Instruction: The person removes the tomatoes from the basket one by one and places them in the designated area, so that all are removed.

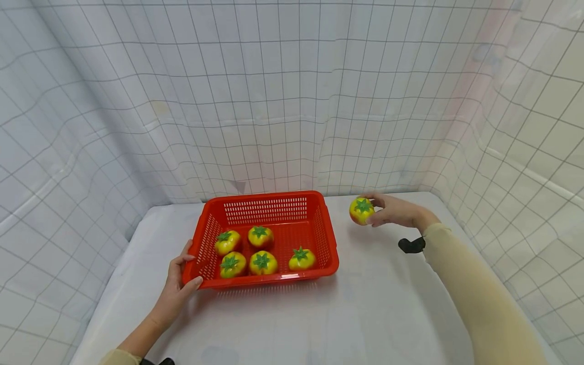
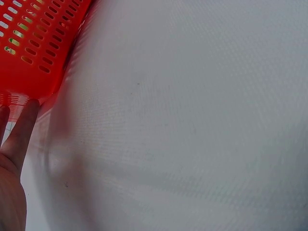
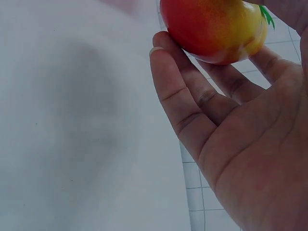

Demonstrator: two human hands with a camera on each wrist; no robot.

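My right hand [image 1: 393, 210] holds a yellow-and-red tomato [image 1: 360, 210] with a star-shaped green top, raised above the table to the right of the basket. In the right wrist view, the fingers [image 3: 185, 103] curl around the underside of this tomato [image 3: 216, 29]. A red plastic basket [image 1: 292, 203] with slotted walls stands on the table. Its near left corner is gripped by my left hand [image 1: 175, 284], thumb at the front rim and fingers at the left side. Several similar tomatoes [image 1: 263, 262] lie inside, mostly to the left, with one tomato [image 1: 302, 259] at the front right.
A white cloth covers the table [image 1: 365, 304]. White sheets with a dark grid [image 1: 292, 101] hang behind it and along both sides. The table's back edge lies close behind the basket.
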